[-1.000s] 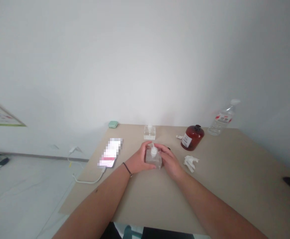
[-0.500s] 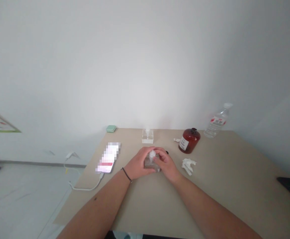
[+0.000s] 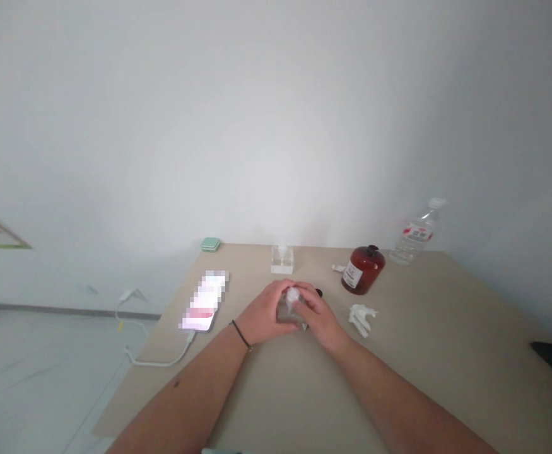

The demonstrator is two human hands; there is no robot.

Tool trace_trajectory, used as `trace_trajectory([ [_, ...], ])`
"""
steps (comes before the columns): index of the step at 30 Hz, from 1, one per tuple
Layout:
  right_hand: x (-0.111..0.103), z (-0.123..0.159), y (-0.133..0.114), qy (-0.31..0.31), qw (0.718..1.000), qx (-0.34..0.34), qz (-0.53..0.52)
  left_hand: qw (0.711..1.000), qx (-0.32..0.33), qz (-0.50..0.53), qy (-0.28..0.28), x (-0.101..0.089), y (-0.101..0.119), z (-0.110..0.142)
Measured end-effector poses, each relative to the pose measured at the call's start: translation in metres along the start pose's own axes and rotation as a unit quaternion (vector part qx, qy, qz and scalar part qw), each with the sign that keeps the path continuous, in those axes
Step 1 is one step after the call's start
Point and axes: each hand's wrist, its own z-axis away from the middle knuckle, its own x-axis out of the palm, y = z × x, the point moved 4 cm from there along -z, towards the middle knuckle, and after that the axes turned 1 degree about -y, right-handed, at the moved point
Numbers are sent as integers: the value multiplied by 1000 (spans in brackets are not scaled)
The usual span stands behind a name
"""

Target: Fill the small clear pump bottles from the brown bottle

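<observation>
A small clear glass bottle [image 3: 287, 313] with a whitish, translucent top stands at the middle of the table, between my two hands. My left hand [image 3: 269, 313], with a dark band at the wrist, is wrapped round its left side. From the right, my right hand [image 3: 317, 312] grips the same bottle, its thumb and fingers close to the top. The far side of the bottle and several fingertips are hidden. Just behind my right hand a small black object [image 3: 319, 292] shows in part; its kind cannot be made out.
A second square clear bottle [image 3: 282, 260] stands by the wall. To the right are a brown bottle [image 3: 363, 271] without a cap, a plastic water bottle [image 3: 416, 237] and crumpled white tissue [image 3: 363, 319]. On the left lie a phone [image 3: 204, 301] with a white cable [image 3: 162, 364] and a green case [image 3: 210, 244].
The view has shifted slightly, so the things at the right sit a little farther right and lower. Both hands keep their hold on the small glass bottle.
</observation>
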Motion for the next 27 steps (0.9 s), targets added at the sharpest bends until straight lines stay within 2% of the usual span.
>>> trace_trajectory([
  [3,-1,0,3,4,1000,4,0,1000,-20,0,0,0,-2,0],
  [14,-2,-2,10,29,999,-17,12,1000,-10,-19,0,2,-4,1],
  [22,0,0,5,-17,1000,-4,-4,1000,8,-17,1,2,-4,1],
  [27,-2,-4,9,20,999,-21,16,1000,12,-25,-4,2,-2,1],
])
